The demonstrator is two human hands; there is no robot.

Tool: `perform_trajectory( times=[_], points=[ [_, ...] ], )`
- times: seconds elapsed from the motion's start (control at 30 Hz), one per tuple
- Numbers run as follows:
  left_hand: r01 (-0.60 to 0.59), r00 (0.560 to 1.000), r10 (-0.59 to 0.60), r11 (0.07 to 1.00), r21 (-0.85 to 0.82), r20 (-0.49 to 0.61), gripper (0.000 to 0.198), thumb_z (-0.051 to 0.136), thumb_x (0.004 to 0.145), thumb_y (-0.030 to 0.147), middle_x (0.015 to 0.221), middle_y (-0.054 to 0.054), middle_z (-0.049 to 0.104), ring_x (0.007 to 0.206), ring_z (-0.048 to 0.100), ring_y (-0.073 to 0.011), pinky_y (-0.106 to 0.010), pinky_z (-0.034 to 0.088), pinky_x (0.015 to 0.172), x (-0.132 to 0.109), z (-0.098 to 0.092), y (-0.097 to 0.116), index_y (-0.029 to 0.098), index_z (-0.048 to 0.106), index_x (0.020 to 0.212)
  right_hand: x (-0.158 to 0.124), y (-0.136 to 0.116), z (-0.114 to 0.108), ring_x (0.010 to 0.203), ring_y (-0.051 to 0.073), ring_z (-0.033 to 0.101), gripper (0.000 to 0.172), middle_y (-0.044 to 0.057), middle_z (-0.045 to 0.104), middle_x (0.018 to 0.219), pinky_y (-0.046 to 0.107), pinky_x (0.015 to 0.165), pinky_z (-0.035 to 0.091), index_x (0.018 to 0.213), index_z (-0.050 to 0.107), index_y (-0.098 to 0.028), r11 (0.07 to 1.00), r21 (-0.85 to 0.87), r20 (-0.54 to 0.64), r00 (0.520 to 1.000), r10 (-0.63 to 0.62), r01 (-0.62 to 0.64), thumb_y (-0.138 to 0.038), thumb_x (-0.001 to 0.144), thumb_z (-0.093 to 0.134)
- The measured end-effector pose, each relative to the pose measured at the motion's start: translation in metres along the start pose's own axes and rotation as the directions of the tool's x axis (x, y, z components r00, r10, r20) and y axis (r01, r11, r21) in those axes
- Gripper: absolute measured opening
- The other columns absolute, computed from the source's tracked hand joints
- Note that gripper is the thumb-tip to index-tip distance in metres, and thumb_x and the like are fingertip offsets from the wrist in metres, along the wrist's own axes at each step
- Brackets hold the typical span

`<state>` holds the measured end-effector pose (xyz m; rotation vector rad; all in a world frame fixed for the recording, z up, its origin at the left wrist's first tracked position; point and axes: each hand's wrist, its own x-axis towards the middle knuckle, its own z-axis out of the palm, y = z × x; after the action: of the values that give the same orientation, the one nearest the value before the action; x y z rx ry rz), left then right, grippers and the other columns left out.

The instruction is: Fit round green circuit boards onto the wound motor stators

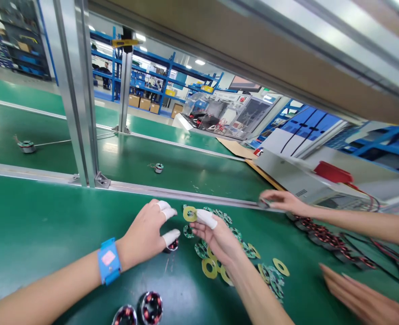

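Note:
My left hand (145, 232), with a blue wristband (109, 262) and white finger covers, is over the green bench. Its thumb and forefinger are apart, and the thumb partly covers a copper-wound motor stator (173, 246); whether they touch I cannot tell. My right hand (216, 234) pinches a flat yellow ring (186, 214) between its white-covered finger and thumb. Below and around that hand lie several green ring-shaped circuit boards (201, 249) and more yellow rings (209, 268). Two more stators (151, 308) stand at the front edge of view, left of my right forearm.
At the right, a co-worker's hand (283, 201) holds a small blurred round part over the rail; their other hand (364, 293) is nearer. A row of stators (327, 237) and cables lie beside them. An aluminium post (79, 90) rises at left. Wired motors (158, 168) sit beyond the rail.

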<state>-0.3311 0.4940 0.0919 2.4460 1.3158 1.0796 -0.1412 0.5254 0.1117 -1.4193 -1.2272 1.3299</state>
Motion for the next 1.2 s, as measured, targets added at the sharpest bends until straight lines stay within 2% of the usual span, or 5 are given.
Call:
perform_trajectory(
  times=[0.27,0.47,0.6,0.8,1.2],
  points=[
    [-0.450,0.840,0.540,0.750,0.485,-0.056,0.024,0.041,0.087,0.010,0.067,-0.007,0.055,0.076,0.050,-0.0211,-0.031,0.037,0.061,0.001,-0.015,0.004,0.015,0.056,0.069,-0.024,-0.010,0.020,0.052,0.009,0.054,0.034,-0.003,0.060,0.057,0.017,0.044,0.046,0.064,0.062,-0.016,0.896,0.335,0.232,0.947,0.221,-0.292,-0.037,0.045,0.081],
    [0.082,0.996,-0.084,0.995,-0.058,-0.033,0.020,0.049,0.083,0.021,0.067,-0.002,0.057,0.068,0.048,-0.0166,-0.028,0.037,0.062,0.005,-0.009,0.007,0.016,0.058,0.065,-0.023,-0.009,0.018,0.052,0.011,0.049,0.034,0.001,0.056,0.054,0.022,0.047,0.044,0.056,0.061,-0.015,0.989,-0.119,0.008,0.996,-0.084,0.085,-0.047,0.060,0.069],
    [0.524,0.850,-0.443,0.653,-0.547,0.286,0.024,0.052,0.074,0.029,0.055,0.002,0.049,0.058,0.045,-0.0130,-0.025,0.033,0.056,0.009,-0.002,0.008,0.016,0.051,0.054,-0.026,-0.001,0.017,0.071,0.019,0.055,0.038,0.008,0.063,0.086,0.029,0.057,0.050,0.093,0.068,-0.016,0.816,-0.444,-0.010,0.908,-0.419,0.371,-0.037,0.062,0.068],
    [0.595,0.783,-0.478,0.385,-0.706,0.399,0.025,0.053,0.066,0.037,0.053,0.003,0.048,0.055,0.043,-0.0125,-0.025,0.032,0.054,0.011,0.004,0.013,0.015,0.052,0.054,-0.034,0.006,0.021,0.082,0.024,0.057,0.039,0.013,0.063,0.101,0.034,0.062,0.052,0.102,0.068,-0.016,0.575,-0.696,0.115,0.858,-0.501,0.429,-0.034,0.068,0.066],
    [0.182,0.935,-0.196,0.980,0.074,0.295,0.049,0.072,0.053,0.061,0.075,-0.006,0.059,0.078,0.050,-0.0241,-0.033,0.038,0.066,-0.003,0.007,-0.002,0.017,0.066,0.072,-0.032,0.016,-0.007,0.045,0.010,0.043,0.036,0.004,0.056,0.072,0.025,0.041,0.040,0.086,0.069,-0.015,0.792,-0.565,0.011,0.962,-0.273,0.231,-0.041,0.063,0.062]
  ],
)
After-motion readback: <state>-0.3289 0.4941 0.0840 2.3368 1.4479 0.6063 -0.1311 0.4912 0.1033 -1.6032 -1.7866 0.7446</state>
